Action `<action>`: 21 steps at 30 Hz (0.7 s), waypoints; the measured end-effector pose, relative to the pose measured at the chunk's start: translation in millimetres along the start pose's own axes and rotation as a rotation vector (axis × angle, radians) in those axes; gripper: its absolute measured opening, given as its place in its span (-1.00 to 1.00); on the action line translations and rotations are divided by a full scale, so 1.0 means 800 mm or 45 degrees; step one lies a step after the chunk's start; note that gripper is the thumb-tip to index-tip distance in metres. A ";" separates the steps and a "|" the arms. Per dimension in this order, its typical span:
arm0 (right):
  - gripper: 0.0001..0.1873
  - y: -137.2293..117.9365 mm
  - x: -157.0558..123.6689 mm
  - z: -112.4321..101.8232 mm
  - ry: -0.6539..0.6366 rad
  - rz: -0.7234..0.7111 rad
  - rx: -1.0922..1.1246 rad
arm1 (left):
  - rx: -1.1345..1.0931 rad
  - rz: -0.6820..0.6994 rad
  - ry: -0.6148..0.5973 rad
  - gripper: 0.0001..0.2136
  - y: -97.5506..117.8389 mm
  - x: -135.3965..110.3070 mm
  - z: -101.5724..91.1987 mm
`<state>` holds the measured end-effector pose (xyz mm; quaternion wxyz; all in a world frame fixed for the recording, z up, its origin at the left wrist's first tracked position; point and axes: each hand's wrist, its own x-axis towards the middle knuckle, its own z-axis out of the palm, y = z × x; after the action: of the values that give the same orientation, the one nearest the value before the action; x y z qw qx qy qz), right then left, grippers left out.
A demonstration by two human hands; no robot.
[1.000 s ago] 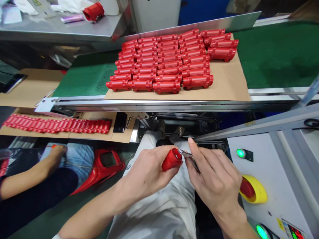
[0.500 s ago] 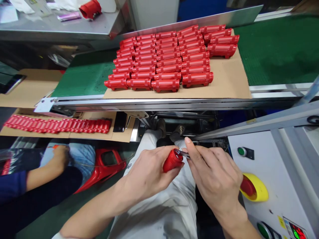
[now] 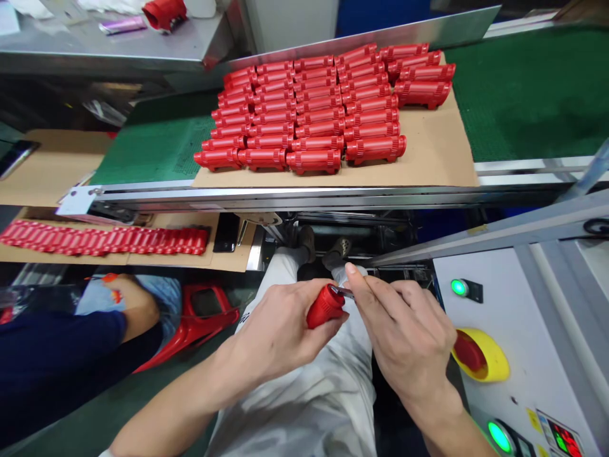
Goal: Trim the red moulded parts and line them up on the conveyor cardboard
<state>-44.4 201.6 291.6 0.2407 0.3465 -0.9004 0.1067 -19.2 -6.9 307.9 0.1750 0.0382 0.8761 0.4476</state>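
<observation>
Green belt (image 3: pixel 533 95), cardboard (image 3: pixel 428 152) carrying red housings (image 3: pixel 314 120), left hand (image 3: pixel 280 336) gripping one

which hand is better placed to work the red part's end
Right, probably: the right hand holds a metal tool at the end of the red part, while the left hand grips that part.

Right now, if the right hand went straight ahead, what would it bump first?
Probably the red plastic part in the left hand: the right hand's small metal tool points at its end, though depth is hard to tell.
</observation>
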 end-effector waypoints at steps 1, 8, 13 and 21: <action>-0.49 0.000 -0.002 0.002 0.006 0.010 0.018 | -0.004 -0.001 -0.002 -0.90 -0.001 0.000 0.000; -0.40 0.002 -0.012 0.010 -0.043 0.096 0.245 | -0.041 0.012 -0.014 -0.93 -0.004 -0.003 -0.001; -0.42 0.004 -0.013 0.015 -0.057 0.157 0.377 | -0.022 0.033 -0.010 -0.95 -0.006 -0.002 0.000; -0.47 0.006 -0.015 0.022 -0.041 0.251 0.624 | -0.012 0.057 -0.014 -0.94 -0.014 -0.001 -0.001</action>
<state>-46.0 205.4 270.2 0.1237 0.3065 -0.8808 0.3389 -17.6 -14.4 299.9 0.1700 0.0596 0.8718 0.4555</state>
